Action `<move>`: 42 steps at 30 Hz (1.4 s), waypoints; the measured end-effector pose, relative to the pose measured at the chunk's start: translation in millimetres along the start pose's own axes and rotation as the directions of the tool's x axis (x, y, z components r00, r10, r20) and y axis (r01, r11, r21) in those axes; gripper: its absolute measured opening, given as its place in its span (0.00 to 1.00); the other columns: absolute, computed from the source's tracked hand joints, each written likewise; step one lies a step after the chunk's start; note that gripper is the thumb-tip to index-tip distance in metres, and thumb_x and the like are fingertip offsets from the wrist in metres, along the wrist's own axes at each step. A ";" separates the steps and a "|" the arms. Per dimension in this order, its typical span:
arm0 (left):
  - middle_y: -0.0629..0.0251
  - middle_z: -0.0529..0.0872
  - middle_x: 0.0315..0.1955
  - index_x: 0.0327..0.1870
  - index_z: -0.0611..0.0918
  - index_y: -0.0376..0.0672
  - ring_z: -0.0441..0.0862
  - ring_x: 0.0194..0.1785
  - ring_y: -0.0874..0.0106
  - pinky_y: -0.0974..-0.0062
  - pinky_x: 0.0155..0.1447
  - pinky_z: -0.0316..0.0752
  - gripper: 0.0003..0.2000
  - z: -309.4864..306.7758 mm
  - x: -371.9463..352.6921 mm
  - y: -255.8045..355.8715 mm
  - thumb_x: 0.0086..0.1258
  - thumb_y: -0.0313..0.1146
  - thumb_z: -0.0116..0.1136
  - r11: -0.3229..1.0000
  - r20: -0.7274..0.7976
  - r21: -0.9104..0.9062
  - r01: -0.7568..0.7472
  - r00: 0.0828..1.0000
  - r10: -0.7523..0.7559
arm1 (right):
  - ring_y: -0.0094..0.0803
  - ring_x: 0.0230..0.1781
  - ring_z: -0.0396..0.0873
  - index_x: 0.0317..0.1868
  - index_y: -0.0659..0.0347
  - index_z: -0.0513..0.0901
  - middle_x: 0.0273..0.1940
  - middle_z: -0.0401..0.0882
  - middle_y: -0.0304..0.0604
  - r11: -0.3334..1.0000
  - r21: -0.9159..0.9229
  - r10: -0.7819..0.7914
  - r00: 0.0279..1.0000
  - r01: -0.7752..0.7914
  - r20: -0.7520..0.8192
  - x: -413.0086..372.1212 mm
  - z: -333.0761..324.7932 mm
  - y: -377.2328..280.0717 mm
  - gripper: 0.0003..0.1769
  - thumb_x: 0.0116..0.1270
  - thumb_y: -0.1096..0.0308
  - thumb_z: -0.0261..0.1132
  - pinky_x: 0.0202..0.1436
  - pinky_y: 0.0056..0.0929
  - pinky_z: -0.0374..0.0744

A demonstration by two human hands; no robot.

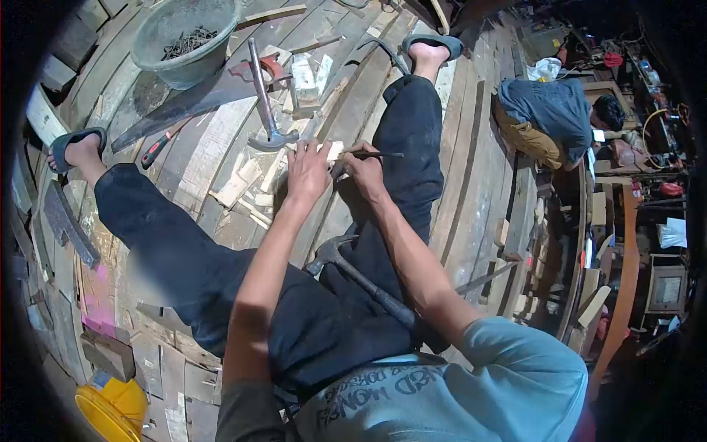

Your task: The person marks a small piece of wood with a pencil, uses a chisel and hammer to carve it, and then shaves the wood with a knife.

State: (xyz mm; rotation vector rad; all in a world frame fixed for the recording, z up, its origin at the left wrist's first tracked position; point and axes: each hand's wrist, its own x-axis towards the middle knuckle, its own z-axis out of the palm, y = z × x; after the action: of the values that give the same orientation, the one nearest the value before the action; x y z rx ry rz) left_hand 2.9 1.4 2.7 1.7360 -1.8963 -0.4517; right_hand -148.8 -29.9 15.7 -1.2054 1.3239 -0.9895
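My left hand (308,173) presses its fingers down on a small pale wood piece (335,150) between my legs. Close beside it, my right hand (366,173) is closed around a slim dark tool (384,155), whose exact kind I cannot make out; it points to the right. Just beyond my left hand lies a claw hammer (264,99), its head towards me. Another claw hammer (364,278) rests across my lap, under my right forearm. Wood offcuts (239,180) are scattered left of my left hand.
A handsaw (177,109) and a screwdriver (158,149) lie on the plank floor. Behind them stands a grey bucket (158,59) of nails. A yellow bucket (103,416) is at lower left. Another person (545,114) crouches at right near cluttered shelves.
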 end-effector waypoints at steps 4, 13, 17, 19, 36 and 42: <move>0.53 0.77 0.57 0.63 0.77 0.45 0.71 0.64 0.51 0.49 0.63 0.65 0.25 0.1 0.2 -0.7 0.60 0.27 0.63 1.000 0.052 -0.002 0.010 0.999 -0.010 | 0.17 0.24 0.71 0.31 0.64 0.80 0.25 0.76 0.33 0.999 -0.029 -0.023 0.999 0.022 -0.029 0.8 2.4 4.7 0.03 0.59 0.78 0.67 0.27 0.20 0.69; 0.52 0.77 0.57 0.63 0.77 0.46 0.70 0.65 0.51 0.46 0.66 0.64 0.26 -0.3 0.7 1.3 0.60 0.25 0.61 1.000 0.042 0.001 0.025 0.999 -0.025 | 0.17 0.25 0.70 0.30 0.63 0.79 0.25 0.75 0.32 0.997 -0.074 -0.039 0.999 0.038 -0.021 5.7 -1.6 11.1 0.04 0.58 0.78 0.68 0.27 0.20 0.68; 0.53 0.78 0.57 0.63 0.77 0.45 0.71 0.63 0.52 0.43 0.67 0.63 0.26 5.9 -0.1 -1.8 0.60 0.27 0.62 1.000 0.028 -0.003 0.012 1.000 -0.012 | 0.17 0.24 0.70 0.29 0.63 0.79 0.25 0.75 0.32 0.998 -0.053 -0.022 1.000 0.022 -0.008 5.0 -3.2 13.9 0.04 0.58 0.78 0.67 0.27 0.20 0.68; 0.53 0.78 0.57 0.63 0.77 0.45 0.71 0.63 0.53 0.43 0.67 0.63 0.25 -1.8 0.5 1.2 0.61 0.27 0.62 1.000 0.049 0.026 0.010 0.999 -0.011 | 0.17 0.23 0.69 0.30 0.63 0.79 0.24 0.75 0.32 0.999 -0.029 -0.028 1.000 0.028 -0.007 3.5 -1.0 8.3 0.04 0.58 0.79 0.67 0.26 0.20 0.67; 0.51 0.74 0.61 0.66 0.75 0.45 0.69 0.66 0.50 0.46 0.68 0.62 0.28 1.0 0.9 -0.6 0.62 0.32 0.65 1.000 0.074 0.014 0.025 0.997 -0.026 | 0.18 0.24 0.71 0.30 0.63 0.79 0.26 0.76 0.33 0.997 -0.067 -0.047 0.996 0.041 -0.081 4.9 -1.6 19.6 0.04 0.60 0.78 0.68 0.27 0.20 0.69; 0.51 0.75 0.60 0.64 0.76 0.45 0.69 0.66 0.50 0.46 0.65 0.64 0.27 0.8 0.4 -0.2 0.61 0.32 0.66 0.999 0.052 -0.035 0.028 0.998 -0.027 | 0.18 0.21 0.71 0.31 0.63 0.80 0.24 0.77 0.35 0.999 -0.018 -0.037 0.995 0.035 -0.088 4.6 -3.1 17.6 0.04 0.60 0.78 0.68 0.24 0.20 0.68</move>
State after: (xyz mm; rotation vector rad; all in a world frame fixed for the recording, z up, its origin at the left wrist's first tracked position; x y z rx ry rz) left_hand 2.5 1.0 2.0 1.7447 -1.8905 -0.5427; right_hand -153.9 -32.0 -1.9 -1.2135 1.3856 -1.0699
